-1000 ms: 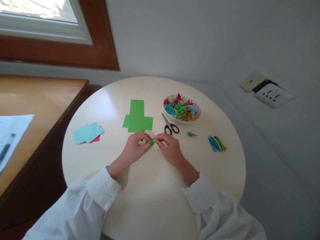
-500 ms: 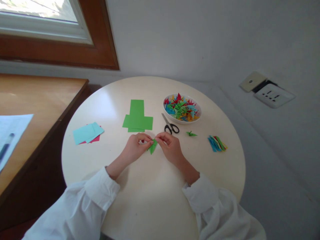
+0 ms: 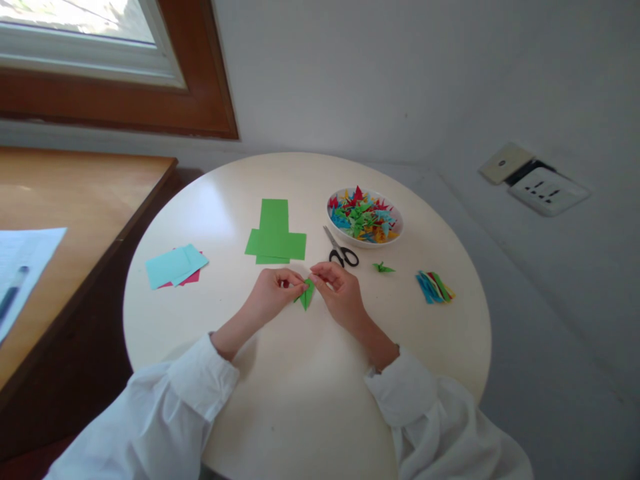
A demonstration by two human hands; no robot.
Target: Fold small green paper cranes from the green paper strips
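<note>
A small piece of folded green origami paper (image 3: 307, 297) is pinched between my two hands near the middle of the round table. Its pointed end hangs toward me, and the fingertips cover its upper part. My left hand (image 3: 274, 293) grips its left side with thumb and fingers closed. On the other side, my right hand (image 3: 339, 293) pinches the upper right edge. Just beyond the hands lie flat green paper sheets (image 3: 274, 230), overlapping in a cross shape. Scissors (image 3: 341, 251) with black handles rest behind my right hand, blades pointing away.
A white bowl (image 3: 367, 246) full of colourful paper cranes stands at the back right of the white table (image 3: 300, 413). A green paper crane (image 3: 383, 268) and coloured paper strips (image 3: 435, 287) lie to the right. Light blue sheets (image 3: 173, 267) overlap red ones (image 3: 193, 277) at left.
The green paper has turned so that its pointed end shows below the fingers, toward me. Both hands keep their pinch, with only small finger shifts.
</note>
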